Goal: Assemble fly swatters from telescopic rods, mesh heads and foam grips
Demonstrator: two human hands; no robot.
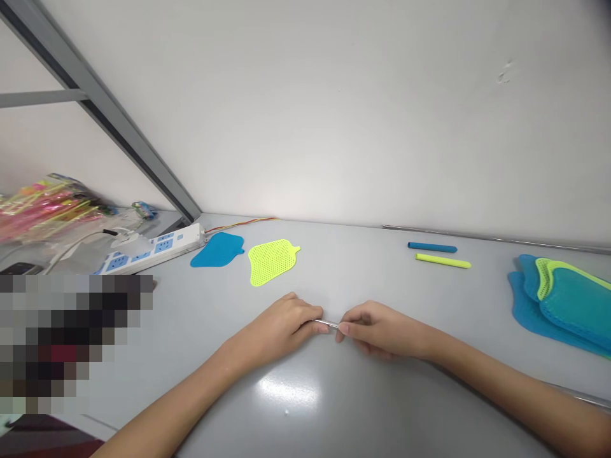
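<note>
Between my hands runs a short stretch of thin silver metal rod [328, 324]. My left hand [293, 321] is closed round one end, thumb laid along it. At the other end, the fingertips of my right hand [377, 327] pinch it; the rest of the rod is hidden by the fingers. Beyond my left hand lie a perforated yellow fly swatter head [273, 261] and a blue fly swatter head [218, 250], flat on the grey table [353, 267]. A blue handle tube [432, 247] and a yellow handle tube [443, 261] lie beyond my right hand.
Several blue and yellow swatter heads are stacked [573, 305] at the right. A long metal rod [477, 236] lies along the wall. At left are a white power strip [157, 248] with cables and plastic-wrapped colourful items [48, 203]. A pixelated area covers the lower left.
</note>
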